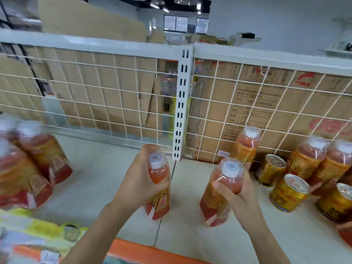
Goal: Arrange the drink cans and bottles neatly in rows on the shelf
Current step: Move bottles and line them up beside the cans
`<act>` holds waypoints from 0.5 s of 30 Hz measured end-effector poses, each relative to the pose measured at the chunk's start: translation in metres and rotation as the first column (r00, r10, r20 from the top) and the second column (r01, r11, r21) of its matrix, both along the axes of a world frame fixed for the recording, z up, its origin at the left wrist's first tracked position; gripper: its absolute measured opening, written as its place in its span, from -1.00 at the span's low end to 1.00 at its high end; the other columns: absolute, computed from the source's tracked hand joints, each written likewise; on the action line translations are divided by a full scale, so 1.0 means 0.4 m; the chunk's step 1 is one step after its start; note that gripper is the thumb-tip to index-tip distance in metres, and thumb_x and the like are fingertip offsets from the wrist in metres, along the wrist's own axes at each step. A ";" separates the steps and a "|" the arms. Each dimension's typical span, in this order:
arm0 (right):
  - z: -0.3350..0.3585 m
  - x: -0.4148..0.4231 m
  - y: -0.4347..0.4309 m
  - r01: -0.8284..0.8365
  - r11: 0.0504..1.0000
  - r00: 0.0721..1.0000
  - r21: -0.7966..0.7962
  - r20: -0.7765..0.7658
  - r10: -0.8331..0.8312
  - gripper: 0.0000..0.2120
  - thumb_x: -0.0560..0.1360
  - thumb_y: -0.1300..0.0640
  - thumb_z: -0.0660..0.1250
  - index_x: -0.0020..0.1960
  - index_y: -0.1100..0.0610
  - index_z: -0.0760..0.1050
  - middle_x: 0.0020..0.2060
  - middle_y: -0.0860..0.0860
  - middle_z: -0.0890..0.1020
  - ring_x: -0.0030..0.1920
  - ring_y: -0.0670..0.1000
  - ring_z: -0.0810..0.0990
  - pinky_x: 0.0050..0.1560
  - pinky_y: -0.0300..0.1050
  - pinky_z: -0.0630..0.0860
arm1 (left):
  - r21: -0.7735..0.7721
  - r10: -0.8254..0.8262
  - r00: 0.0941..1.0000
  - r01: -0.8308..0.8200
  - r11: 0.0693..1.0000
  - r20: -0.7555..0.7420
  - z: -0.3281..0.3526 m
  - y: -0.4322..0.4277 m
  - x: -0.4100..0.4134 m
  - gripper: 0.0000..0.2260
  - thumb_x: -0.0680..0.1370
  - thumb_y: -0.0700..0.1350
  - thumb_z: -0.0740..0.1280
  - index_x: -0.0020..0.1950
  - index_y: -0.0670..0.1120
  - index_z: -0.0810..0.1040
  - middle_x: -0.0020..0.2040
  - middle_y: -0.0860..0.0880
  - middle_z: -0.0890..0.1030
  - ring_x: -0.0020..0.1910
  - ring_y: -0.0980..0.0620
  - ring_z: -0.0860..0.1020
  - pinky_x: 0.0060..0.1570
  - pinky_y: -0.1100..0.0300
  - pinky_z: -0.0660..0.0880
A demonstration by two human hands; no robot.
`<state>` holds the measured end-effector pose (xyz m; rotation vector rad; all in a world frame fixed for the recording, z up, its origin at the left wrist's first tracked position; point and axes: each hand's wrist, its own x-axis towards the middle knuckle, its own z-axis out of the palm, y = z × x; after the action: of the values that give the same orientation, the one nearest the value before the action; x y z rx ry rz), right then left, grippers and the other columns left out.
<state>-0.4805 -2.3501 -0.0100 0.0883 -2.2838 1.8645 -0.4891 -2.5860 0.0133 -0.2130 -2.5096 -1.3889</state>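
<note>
My left hand (138, 180) grips an orange drink bottle (159, 204) with a white cap, held over the middle of the pale shelf (99, 180). My right hand (235, 195) grips a second bottle (213, 204) of the same kind just to the right. Blurred bottles (32, 161) stand grouped at the left. Another bottle (245, 147) stands at the back by the wire grid. More bottles (312, 159) and gold cans (288, 191) cluster at the right.
A white wire grid (114, 96) with a slotted upright post (181, 103) backs the shelf, cardboard boxes behind it. An orange strip (144, 252) edges the shelf front. Blurred yellow packaging (38, 231) lies at the lower left.
</note>
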 end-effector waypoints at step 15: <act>-0.008 -0.158 -0.551 -0.489 0.869 0.872 -0.073 -0.037 0.487 -0.42 0.26 0.02 0.52 0.21 -0.01 0.36 -0.01 -0.02 0.62 -0.03 -0.11 0.62 -0.08 -0.26 0.52 | -0.324 0.326 0.912 -0.396 0.859 -0.248 -0.004 -0.409 0.076 -0.50 0.36 -0.10 0.50 0.22 -0.04 0.36 0.06 0.17 0.25 -0.05 0.18 0.37 -0.14 0.36 0.34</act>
<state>-0.5436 -2.5703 -0.0133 0.7346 -2.3221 2.1637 -0.4585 -2.7495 0.0118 0.0621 -2.4657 -0.7122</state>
